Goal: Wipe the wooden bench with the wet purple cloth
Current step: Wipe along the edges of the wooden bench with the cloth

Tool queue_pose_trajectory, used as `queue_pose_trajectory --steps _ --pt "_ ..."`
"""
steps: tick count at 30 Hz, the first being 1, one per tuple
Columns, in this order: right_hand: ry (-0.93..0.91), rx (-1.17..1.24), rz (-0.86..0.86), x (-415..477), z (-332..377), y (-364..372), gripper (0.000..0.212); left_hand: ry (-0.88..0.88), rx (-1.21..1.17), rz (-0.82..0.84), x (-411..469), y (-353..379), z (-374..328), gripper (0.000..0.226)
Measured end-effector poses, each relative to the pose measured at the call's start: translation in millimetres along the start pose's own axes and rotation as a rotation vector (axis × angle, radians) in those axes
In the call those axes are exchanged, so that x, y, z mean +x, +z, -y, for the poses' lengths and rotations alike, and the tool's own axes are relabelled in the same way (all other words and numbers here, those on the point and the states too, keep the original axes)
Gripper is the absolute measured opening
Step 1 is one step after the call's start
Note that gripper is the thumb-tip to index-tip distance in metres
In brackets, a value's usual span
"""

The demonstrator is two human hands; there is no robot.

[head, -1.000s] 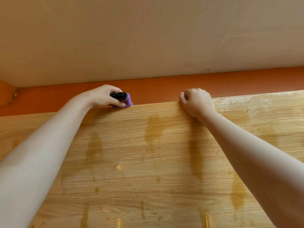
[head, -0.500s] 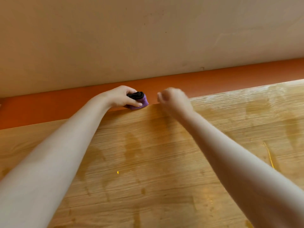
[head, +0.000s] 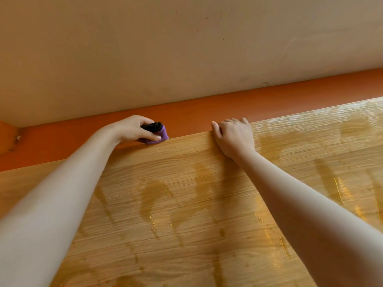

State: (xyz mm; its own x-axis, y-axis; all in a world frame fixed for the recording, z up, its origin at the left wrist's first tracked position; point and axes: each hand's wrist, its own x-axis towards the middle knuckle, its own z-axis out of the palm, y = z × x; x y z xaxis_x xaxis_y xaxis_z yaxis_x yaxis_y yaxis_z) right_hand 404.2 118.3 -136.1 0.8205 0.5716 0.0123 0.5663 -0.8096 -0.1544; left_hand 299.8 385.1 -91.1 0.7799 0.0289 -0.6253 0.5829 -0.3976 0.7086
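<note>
Pale plaster wall (head: 186, 48) fills the upper half of the head view, with an orange band (head: 207, 112) running beneath it down to the far edge of the wooden bench (head: 186, 214).

At centre left, my left hand (head: 130, 129) grips the wadded purple cloth (head: 160, 136), thumb clamped along its front and fingers wrapped over the top, where a dark fold or strap (head: 152, 126) shows; I cannot tell which. The cloth sits right on the bench's far edge, against the orange band. Measured against the corner at far left of the frame, it is almost where it was a second ago, so the stroke along this edge has barely advanced.

The real change is at centre right. My right hand (head: 234, 137), a closed fist on the edge a second ago and a blur close beside the cloth half a second ago, has now settled again, palm on the wood and fingers bent over the far edge, their tips hidden. It stands apart from the cloth, with bare edge between them.

Damp streaks (head: 157, 195) darken the middle and right of the bench top, while the strip near the cloth looks drier. I judge the top largely wiped and the far edge still in progress, my right hand bracing me for the next pass.
</note>
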Motion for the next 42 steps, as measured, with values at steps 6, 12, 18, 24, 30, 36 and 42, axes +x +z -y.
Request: queue_pose_trajectory --steps 6,12,18,24,30,36,42 --pt "-0.003 -0.018 -0.007 2 0 1 0.051 0.096 -0.034 0.046 42 47 -48 0.022" --pt "0.0 0.003 -0.021 4 0 1 0.043 0.126 0.007 -0.028 56 70 -64 0.023" --pt "-0.014 0.023 0.006 -1 2 2 0.049 0.032 -0.005 -0.028 5 31 -24 0.016" --pt "-0.033 0.016 0.027 1 0 1 0.055 -0.076 -0.013 -0.045 -8 8 -10 0.016" --pt "-0.046 -0.002 0.032 2 1 0 0.062 0.015 0.001 -0.048 32 51 -49 0.019" --pt "-0.032 0.008 0.024 2 2 0 0.058 0.073 0.009 -0.055 43 62 -56 0.019" --pt "-0.023 0.003 0.011 0 3 -2 0.054 0.04 0.023 -0.034 7 20 -12 0.016"
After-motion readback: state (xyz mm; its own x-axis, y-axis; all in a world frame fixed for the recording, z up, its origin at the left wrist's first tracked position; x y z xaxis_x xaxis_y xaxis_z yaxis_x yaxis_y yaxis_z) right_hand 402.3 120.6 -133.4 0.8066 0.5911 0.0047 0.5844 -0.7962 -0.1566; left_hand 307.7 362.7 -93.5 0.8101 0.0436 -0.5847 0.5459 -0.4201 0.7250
